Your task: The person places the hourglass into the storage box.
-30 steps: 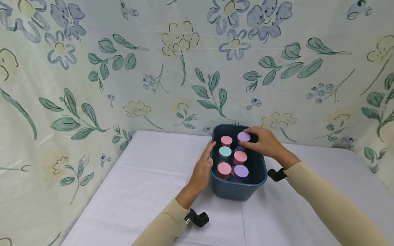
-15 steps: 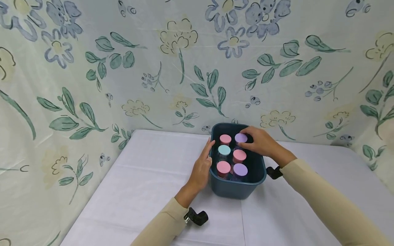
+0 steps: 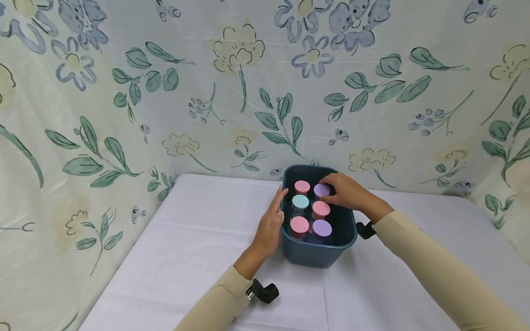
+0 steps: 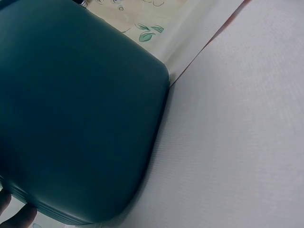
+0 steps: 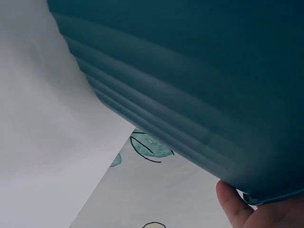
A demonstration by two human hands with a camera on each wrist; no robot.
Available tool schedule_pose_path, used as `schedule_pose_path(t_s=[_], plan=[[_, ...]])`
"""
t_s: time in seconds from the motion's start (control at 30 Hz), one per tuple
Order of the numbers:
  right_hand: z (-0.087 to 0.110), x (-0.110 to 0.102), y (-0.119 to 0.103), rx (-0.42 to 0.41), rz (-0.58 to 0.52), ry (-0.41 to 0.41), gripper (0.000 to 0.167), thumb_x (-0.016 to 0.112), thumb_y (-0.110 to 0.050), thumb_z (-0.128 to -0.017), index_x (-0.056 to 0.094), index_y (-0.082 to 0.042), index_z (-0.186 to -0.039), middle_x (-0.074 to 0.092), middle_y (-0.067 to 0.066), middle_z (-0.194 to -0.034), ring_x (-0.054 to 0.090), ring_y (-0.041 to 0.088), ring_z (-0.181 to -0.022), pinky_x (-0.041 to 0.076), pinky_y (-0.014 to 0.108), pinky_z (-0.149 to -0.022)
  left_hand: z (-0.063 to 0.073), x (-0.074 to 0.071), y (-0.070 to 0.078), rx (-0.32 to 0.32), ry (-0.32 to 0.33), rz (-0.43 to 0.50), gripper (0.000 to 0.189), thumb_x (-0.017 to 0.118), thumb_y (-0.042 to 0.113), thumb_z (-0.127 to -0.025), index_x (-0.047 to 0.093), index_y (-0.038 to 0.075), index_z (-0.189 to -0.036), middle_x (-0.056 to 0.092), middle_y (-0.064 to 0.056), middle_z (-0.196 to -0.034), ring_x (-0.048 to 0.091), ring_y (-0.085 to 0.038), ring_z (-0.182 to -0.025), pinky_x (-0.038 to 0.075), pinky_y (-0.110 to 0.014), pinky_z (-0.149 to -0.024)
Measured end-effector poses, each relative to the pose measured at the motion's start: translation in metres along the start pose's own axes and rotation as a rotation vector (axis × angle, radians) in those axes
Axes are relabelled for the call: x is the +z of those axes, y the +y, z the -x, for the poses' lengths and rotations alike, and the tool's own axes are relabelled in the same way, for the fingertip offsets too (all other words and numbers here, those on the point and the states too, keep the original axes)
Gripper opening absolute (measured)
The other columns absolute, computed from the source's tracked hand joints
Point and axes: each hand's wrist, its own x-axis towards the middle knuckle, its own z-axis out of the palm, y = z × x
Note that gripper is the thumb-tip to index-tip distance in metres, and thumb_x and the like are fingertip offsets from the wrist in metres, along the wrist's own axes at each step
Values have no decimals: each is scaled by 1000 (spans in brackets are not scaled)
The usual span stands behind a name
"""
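A dark blue plastic bin [image 3: 312, 256] stands on the table and holds several small jars with coloured lids. At its far right, my right hand [image 3: 349, 192] reaches over the rim and pinches a purple-lidded jar [image 3: 320, 191] by the lid. My left hand [image 3: 268, 229] lies along the bin's left wall, fingers fairly straight and touching it. Around the held jar stand a pink-lidded jar [image 3: 302, 187], a teal-lidded jar [image 3: 300, 202] and another pink-lidded jar [image 3: 320, 209]. The jars' lower parts are hidden inside the bin. Both wrist views mostly show the bin's outer wall [image 4: 80, 109].
Nearer the bin's front wall are a pink lid [image 3: 299, 225] and a second purple lid [image 3: 322, 228]. A white cloth covers the table [image 3: 198, 239]. Behind it hangs a floral curtain [image 3: 232, 115]. Each wrist carries a black camera mount [image 3: 265, 292].
My right hand has lowered the purple-lidded jar deeper into the bin, nearer the level of the other lids. My left hand keeps its place on the wall.
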Motion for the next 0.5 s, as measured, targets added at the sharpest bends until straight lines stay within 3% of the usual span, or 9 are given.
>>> schedule_pose_path(t_s=[0.2,0.5], plan=[[-3,0,1,-11,27,-13,48,75,-21,-83,61,3,-123,59,23,-125,53,37,-112,47,53,-94,0,1,-2,-3,9,-21,54,22,28,-100,24,20,-154,16,-2,-161,16,-13,-146,22,-48,-115],[-3,0,1,-11,30,-14,48,75,-19,-82,61,3,-123,58,23,-126,52,38,-115,46,54,-96,0,2,-2,-15,4,-9,54,23,26,-100,24,21,-154,15,1,-161,15,-14,-146,21,-48,-115]])
